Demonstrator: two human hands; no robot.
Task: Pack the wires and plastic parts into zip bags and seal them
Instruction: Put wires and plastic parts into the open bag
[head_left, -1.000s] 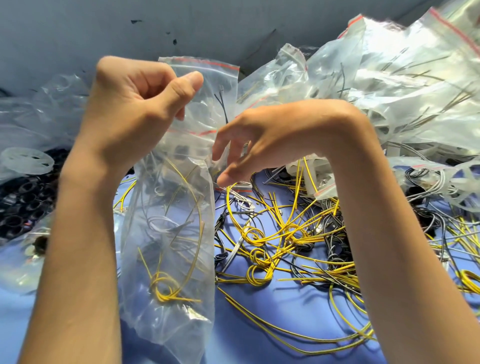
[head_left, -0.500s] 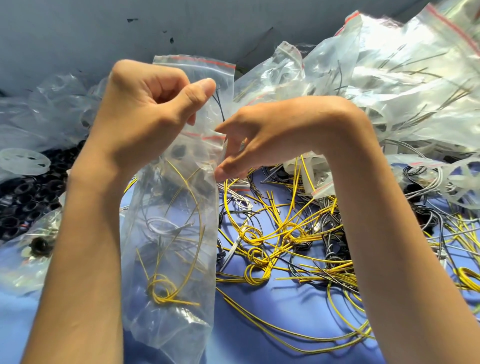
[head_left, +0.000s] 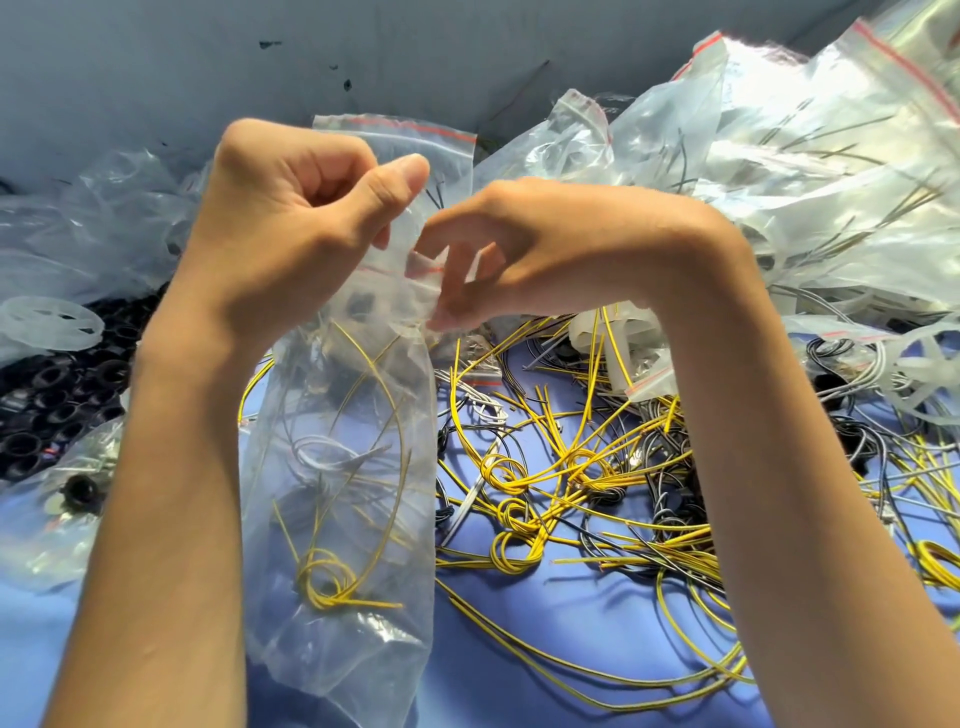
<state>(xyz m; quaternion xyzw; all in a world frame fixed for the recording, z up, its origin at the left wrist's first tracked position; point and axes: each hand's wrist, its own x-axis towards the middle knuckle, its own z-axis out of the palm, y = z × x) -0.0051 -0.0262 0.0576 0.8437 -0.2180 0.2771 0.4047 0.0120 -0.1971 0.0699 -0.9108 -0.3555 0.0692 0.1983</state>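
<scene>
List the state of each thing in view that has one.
left hand: holds the zip bag near its top, thumb on the plastic.
right hand: fingers pinch the bag near its red strip.
zip bag: hanging upright, wires inside; whether sealed, unclear.
loose wires: tangled on the blue surface, unpacked.
filled bags: heaped at the back right.
black plastic parts: piled at left.
</scene>
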